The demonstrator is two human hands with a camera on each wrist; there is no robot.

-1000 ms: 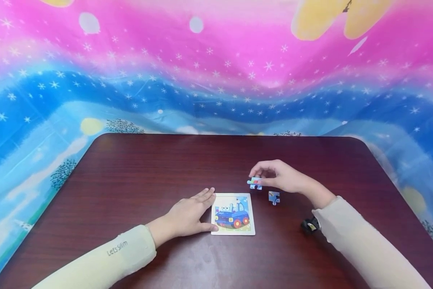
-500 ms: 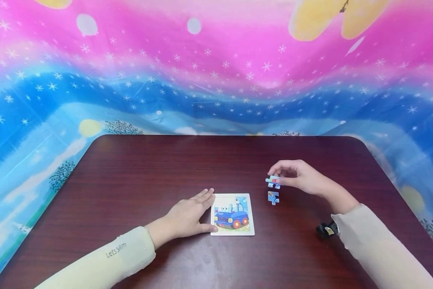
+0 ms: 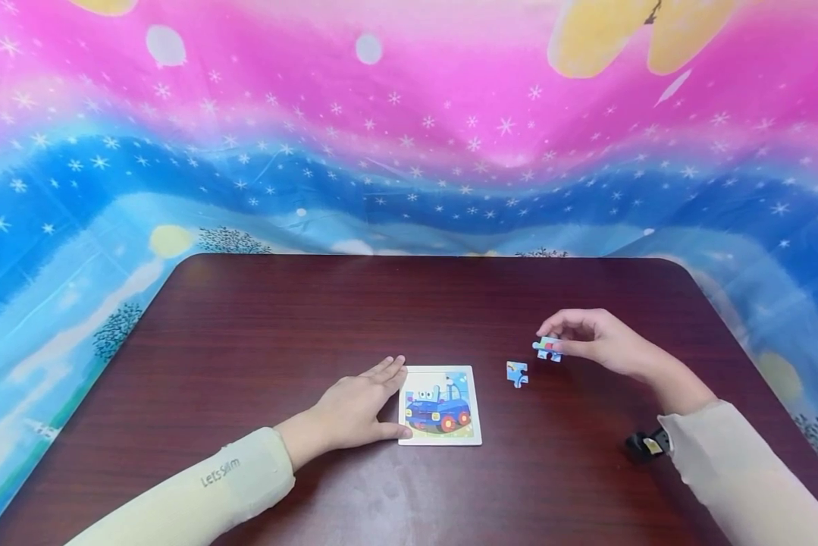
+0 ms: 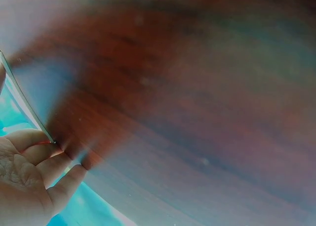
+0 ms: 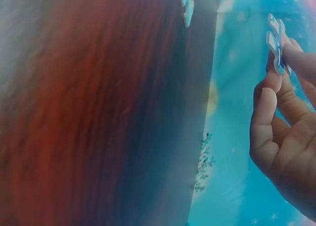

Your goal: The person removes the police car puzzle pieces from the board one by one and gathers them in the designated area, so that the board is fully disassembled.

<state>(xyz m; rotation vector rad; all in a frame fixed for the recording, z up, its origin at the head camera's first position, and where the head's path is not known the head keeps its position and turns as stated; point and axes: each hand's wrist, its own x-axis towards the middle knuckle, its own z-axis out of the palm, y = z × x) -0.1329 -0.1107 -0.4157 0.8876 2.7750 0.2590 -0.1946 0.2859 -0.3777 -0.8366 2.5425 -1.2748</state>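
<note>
1. So, your left hand [image 3: 354, 409] lies spread along the left side of the puzzle board [image 3: 443, 440], fingertips at its upper corner, thumb at its lower one, bracing rather than gripping.
2. Your right hand [image 3: 603, 345] is narrowed to a pinch, thumb against fingers, on one puzzle piece [image 3: 548, 345], its tab sticking out leftward.
3. Watch that pinch: it looks light, so a small slip of the thumb could turn the piece or drop it.
4. Just left of the held piece lies the loose piece [image 3: 515, 372], flat on the table [image 3: 313, 318], touching neither hand; a low sweep leftward could knock it.
5. The board sits right against your left hand, well apart from your right, with the loose piece between. Should the left hand lift or shove sideways, the board might slide.
6. Upper left on the board, a pale patch shows above the blue car; behind everything hangs the snowflake cloth [image 3: 409, 152].
</note>
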